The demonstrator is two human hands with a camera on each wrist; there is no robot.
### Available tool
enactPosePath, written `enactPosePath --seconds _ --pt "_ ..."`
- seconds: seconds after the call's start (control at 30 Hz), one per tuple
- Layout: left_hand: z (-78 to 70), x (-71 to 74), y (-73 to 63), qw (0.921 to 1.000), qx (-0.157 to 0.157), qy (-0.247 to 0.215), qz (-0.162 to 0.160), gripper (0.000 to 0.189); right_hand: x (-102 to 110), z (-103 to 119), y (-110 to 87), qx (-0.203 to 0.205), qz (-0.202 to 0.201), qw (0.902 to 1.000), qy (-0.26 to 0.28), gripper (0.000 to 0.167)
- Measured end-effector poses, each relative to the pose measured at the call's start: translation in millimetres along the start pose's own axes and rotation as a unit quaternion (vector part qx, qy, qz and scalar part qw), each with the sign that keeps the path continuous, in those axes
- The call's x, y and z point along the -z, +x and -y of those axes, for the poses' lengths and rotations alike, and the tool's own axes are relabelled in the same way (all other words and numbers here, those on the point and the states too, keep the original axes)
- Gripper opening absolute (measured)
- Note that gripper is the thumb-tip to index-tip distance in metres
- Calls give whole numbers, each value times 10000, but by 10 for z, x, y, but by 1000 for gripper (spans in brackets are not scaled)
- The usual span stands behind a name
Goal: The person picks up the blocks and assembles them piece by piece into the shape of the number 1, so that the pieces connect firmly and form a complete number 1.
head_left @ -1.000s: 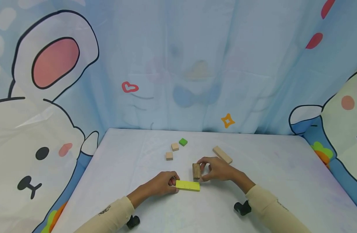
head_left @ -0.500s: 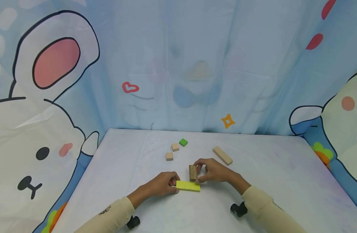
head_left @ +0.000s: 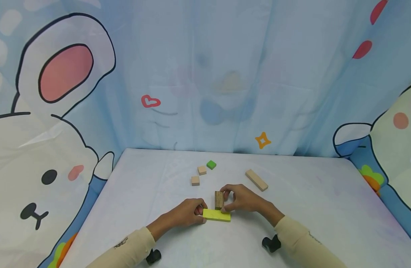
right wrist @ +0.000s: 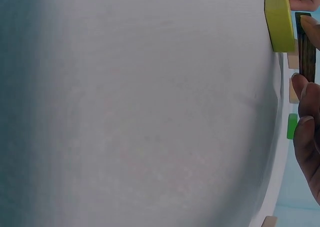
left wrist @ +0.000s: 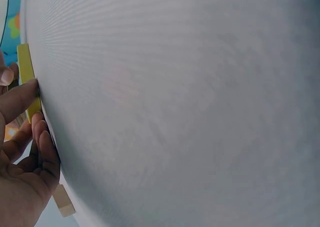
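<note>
A flat yellow block (head_left: 214,215) lies on the white tabletop, long side left to right. My left hand (head_left: 185,213) holds its left end between thumb and fingers; the left wrist view shows the thumb on the yellow block (left wrist: 25,62) from close by. Just behind it is a dark brown wooden block (head_left: 219,201), its long side pointing away from me. Thumb and fingers of my right hand (head_left: 244,199) pinch that piece from the right. In the right wrist view the brown block (right wrist: 306,57) sits between thumb and fingertips, beside the yellow one.
Behind the hands lie two small pale wooden blocks (head_left: 195,181) and a green block (head_left: 211,165). A long pale wooden block (head_left: 257,180) rests behind the right hand. A blue patterned curtain (head_left: 225,74) hangs along the table's far edge.
My right hand has slid the brown block left and slightly nearer, from the yellow block's right end to behind its middle. The left hand and yellow block stay about where they were.
</note>
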State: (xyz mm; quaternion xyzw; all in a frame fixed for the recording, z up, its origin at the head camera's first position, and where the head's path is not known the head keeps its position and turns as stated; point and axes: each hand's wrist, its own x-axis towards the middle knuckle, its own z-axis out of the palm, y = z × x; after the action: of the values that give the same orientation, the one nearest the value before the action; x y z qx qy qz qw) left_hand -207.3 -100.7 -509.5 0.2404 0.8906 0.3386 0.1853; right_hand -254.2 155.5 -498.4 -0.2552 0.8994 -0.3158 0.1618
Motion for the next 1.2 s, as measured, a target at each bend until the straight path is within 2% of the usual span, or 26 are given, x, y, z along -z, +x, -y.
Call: enactPosePath --seconds 0.6,1.2 --pt "4 0 -17 10000 -42 -38 -44 29 -95 -23 54 103 21 9999 -73 64" --pt "-19 15 -25 9998 -183 7 -75 26 -90 3 59 181 -6 9995 -253 64"
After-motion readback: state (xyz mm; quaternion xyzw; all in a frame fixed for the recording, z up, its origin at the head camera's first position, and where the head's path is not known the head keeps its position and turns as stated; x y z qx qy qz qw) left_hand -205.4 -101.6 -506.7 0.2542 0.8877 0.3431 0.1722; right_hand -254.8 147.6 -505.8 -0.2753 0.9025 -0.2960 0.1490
